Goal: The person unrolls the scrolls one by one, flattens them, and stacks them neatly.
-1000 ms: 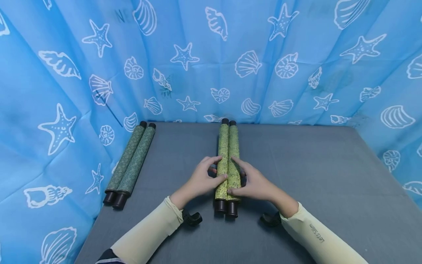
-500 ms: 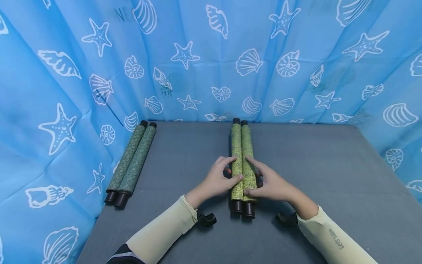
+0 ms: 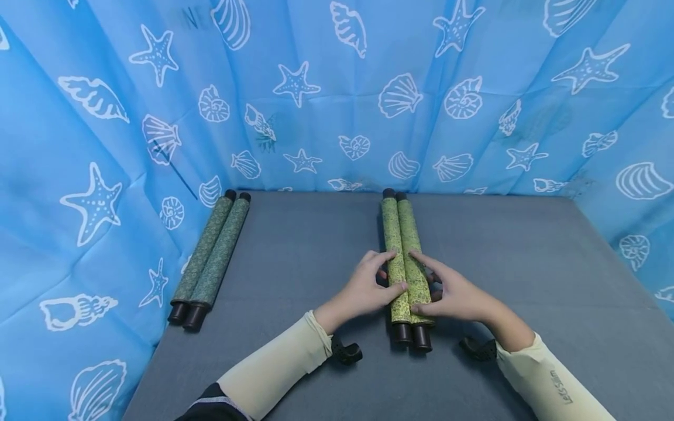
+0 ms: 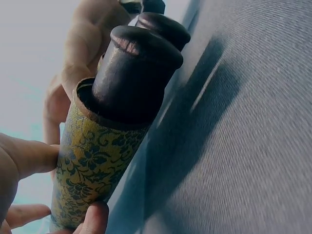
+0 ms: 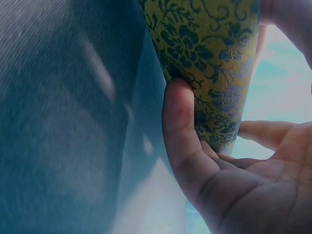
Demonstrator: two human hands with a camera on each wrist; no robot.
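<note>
Two yellow-green brocade scrolls with dark roller ends lie side by side, the left scroll [image 3: 392,234] against the right scroll [image 3: 411,234], close over the grey table. My left hand [image 3: 363,286] grips the left one from its outer side, thumb across the top. From the other side my right hand [image 3: 457,289] holds the right one lower down, with the fingertips partly hidden behind it. In the left wrist view the dark roller knob [image 4: 136,73] juts from a blue-flowered brocade sleeve [image 4: 92,165]. The right wrist view shows a finger [image 5: 179,112] pressed along the patterned brocade [image 5: 209,53].
Along the left side of the grey table [image 3: 310,234] rest two darker green scrolls, one [image 3: 205,254] beside the other [image 3: 223,251]. A blue curtain [image 3: 326,105] printed with shells and starfish hangs behind the table and along its sides.
Both hands have carried the pair of yellow-green scrolls to the right, keeping their grip. The darker green scrolls stay in place.
</note>
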